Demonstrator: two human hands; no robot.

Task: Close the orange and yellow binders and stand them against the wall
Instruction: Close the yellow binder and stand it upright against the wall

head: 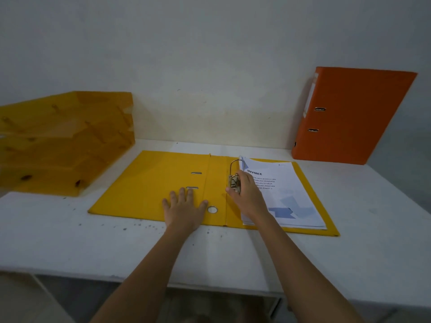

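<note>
The yellow binder (149, 185) lies open and flat on the white table (70, 241). A stack of papers (286, 194) headed INVOICE sits on its right half, threaded on the metal ring. My left hand (184, 206) presses flat, fingers spread, on the left cover near the spine. My right hand (247, 192) grips the metal lever clip (234, 181) of the ring mechanism. The orange binder (349, 117) is closed and stands leaning against the wall at the back right.
A stack of translucent yellow-orange letter trays (63, 141) stands at the back left against the wall. Dark specks lie scattered on the table in front of the yellow binder. The table's front edge runs below my forearms.
</note>
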